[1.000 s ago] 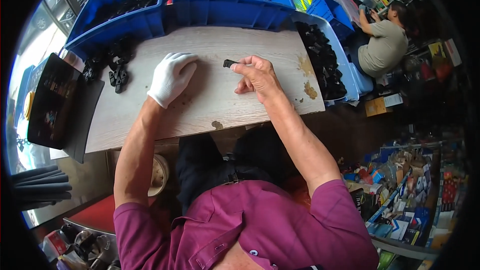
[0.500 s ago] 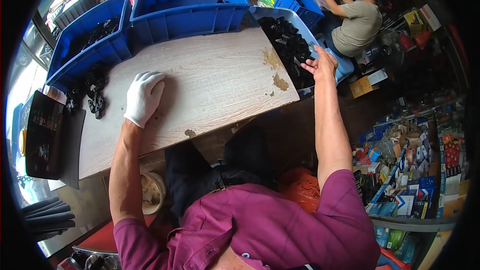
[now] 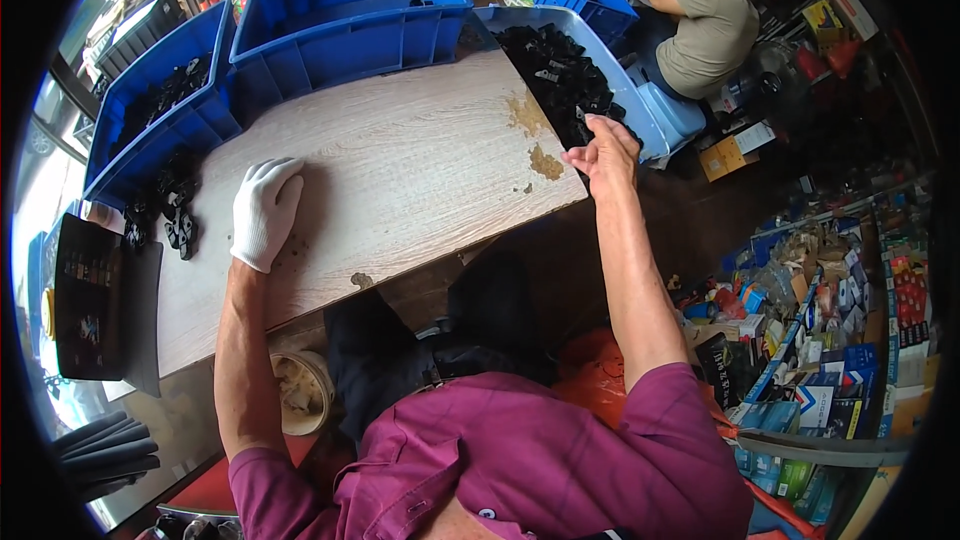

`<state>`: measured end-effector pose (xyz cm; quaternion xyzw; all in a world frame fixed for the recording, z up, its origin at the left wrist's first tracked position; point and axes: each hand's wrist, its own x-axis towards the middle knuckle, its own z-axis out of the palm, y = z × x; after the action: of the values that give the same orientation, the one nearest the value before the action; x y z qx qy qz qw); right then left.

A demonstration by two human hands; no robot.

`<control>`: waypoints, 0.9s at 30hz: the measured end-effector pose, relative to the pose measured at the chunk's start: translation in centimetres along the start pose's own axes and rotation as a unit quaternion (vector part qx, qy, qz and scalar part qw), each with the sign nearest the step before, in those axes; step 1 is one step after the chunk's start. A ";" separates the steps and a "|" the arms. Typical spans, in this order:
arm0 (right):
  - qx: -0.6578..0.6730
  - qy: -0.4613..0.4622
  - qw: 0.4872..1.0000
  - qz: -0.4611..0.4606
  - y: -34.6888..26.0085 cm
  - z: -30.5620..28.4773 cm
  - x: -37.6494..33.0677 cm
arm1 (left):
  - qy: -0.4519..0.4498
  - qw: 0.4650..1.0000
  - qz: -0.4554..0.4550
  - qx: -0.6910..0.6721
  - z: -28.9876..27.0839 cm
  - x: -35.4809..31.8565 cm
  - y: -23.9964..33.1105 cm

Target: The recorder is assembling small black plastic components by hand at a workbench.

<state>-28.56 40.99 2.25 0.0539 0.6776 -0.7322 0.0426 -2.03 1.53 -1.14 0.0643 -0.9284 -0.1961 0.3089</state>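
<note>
My left hand (image 3: 266,212), in a white knit glove, rests on the pale wood-grain tabletop (image 3: 400,140). Its fingers lie close together, gently bent, with the thumb a little apart; no object shows in it. Bare, my right hand (image 3: 608,155) hovers by the table's right corner, at the near edge of a light-blue bin (image 3: 640,110). The fingers of that hand are bent and apart, and I see nothing held between them. Small black parts (image 3: 560,65), some with silvery bits, fill the bin. More black parts (image 3: 178,210) lie heaped at the table's left edge.
Two blue crates (image 3: 350,45) (image 3: 210,105) stand along the table's far side; the left one holds black parts. A dark screen-like panel (image 3: 90,300) is at the left. A round tub (image 3: 303,395) sits below the table. One person (image 3: 710,35) works beyond the bin.
My right hand has drawn back from over the bin, leftward and nearer to me, to the table corner. My left hand stays on the tabletop. The whole view has shifted slightly.
</note>
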 end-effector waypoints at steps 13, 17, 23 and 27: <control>0.029 -0.104 0.994 0.006 2.2 6.2 -1.9 | 0.011 1.000 0.004 0.027 0.3 1.6 2.4; -0.017 -0.112 0.994 0.004 2.9 7.3 -1.9 | 0.107 0.983 0.079 0.125 -1.3 7.2 4.7; -0.016 -0.110 0.994 -0.004 3.2 7.7 -2.2 | 0.056 0.962 0.046 0.262 -0.6 16.5 1.1; -0.008 -0.110 0.994 -0.009 3.2 7.6 -2.3 | 0.011 0.962 -0.007 0.272 0.8 17.6 -0.4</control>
<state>-26.04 33.11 -0.07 -0.0333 0.6753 -0.7284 0.1110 -16.64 -2.84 7.77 0.1543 -0.9428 0.0630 0.2887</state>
